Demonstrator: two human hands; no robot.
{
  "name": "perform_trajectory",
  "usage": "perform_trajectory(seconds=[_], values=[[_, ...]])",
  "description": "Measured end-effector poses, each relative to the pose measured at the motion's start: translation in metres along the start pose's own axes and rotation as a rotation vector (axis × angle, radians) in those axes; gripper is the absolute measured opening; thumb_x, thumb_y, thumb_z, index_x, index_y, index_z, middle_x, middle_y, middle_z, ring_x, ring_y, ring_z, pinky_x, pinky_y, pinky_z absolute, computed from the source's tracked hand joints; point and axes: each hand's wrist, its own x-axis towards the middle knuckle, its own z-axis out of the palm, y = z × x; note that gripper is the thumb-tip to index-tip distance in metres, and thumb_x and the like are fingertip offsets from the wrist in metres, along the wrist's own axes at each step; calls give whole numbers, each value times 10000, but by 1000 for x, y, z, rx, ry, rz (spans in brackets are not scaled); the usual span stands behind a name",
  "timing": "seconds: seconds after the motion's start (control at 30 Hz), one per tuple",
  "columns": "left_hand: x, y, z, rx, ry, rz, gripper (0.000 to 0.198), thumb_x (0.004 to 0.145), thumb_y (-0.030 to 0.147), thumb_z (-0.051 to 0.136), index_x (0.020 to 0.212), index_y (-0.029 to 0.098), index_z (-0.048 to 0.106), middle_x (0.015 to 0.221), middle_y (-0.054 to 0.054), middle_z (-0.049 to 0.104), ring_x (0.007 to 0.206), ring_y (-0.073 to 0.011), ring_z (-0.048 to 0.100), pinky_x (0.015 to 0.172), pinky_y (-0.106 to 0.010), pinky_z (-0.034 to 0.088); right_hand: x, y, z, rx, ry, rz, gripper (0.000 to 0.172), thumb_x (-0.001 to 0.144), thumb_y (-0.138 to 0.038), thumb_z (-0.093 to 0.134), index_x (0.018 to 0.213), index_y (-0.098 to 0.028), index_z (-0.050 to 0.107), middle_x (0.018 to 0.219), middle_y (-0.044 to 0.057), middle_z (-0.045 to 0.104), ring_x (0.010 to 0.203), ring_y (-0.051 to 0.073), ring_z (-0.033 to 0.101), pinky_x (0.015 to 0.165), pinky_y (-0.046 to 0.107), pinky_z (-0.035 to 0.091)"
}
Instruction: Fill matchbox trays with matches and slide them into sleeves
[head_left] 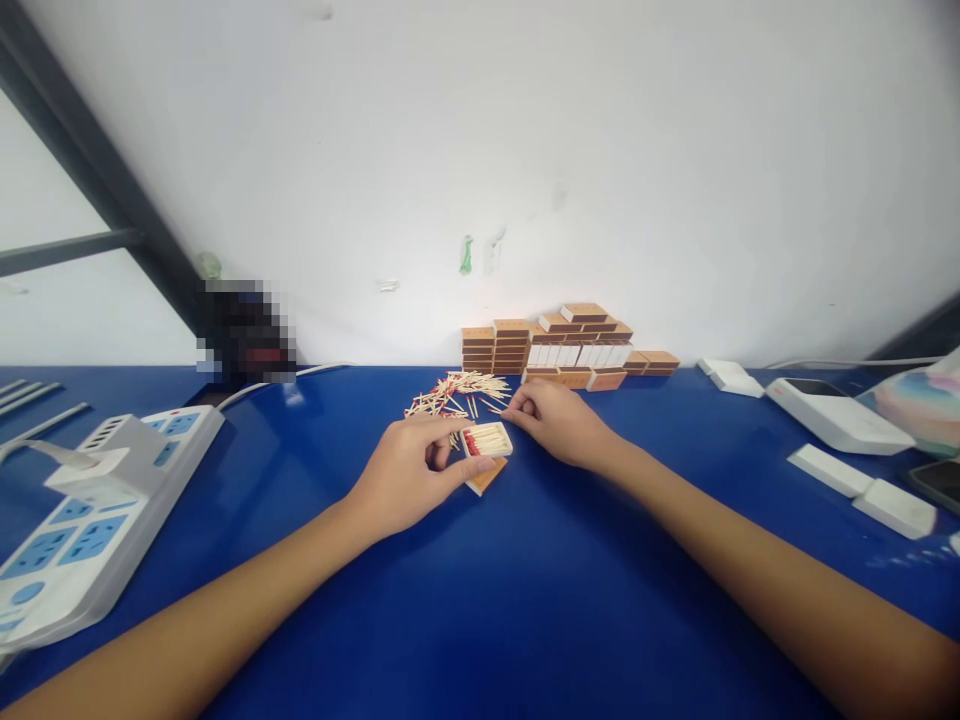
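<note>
My left hand (409,468) grips a white matchbox tray (504,446) between thumb and fingers; red-headed matches (487,438) lie side by side inside it. Under the tray a brown matchbox sleeve (486,479) shows, partly covered by the tray and my thumb. Just right of the tray, my right hand (559,420) has its thumb and forefinger pinched together on a match (495,408), whose far end points toward the pile. Behind both hands a loose heap of matches (469,385) spreads over the blue table.
Stacked matchboxes (577,340) stand against the white wall. A white power strip (112,540) with a plugged-in adapter lies at left on the blue table (480,610). At right are white boxes (862,485), a white device (836,415) and a dark phone-like object (937,482).
</note>
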Motion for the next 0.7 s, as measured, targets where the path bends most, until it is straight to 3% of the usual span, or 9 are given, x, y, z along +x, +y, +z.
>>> perform_trajectory(seconds=[0.2,0.47,0.7], values=[[0,-2,4,40,31,-10,393,903,548,740,1081,201,785,591,71,467,586,-113,474,647,-278,410,-7,-3,-10,-58,37,17,155,950,-269,632,814,-197,649,842,53,675,751,198,602,677,319,404],[-2,-1,4,53,36,16,413,914,531,735,1160,201,772,598,68,466,589,-123,473,658,-282,408,14,-16,18,-106,135,38,168,942,-260,623,786,-197,620,839,53,652,754,191,573,679,317,379],[-2,0,3,65,47,38,432,924,566,709,1147,201,768,603,57,485,610,-134,494,642,-285,398,11,-16,18,-111,86,30,200,951,-326,632,795,-201,637,855,49,661,768,187,583,664,306,371]])
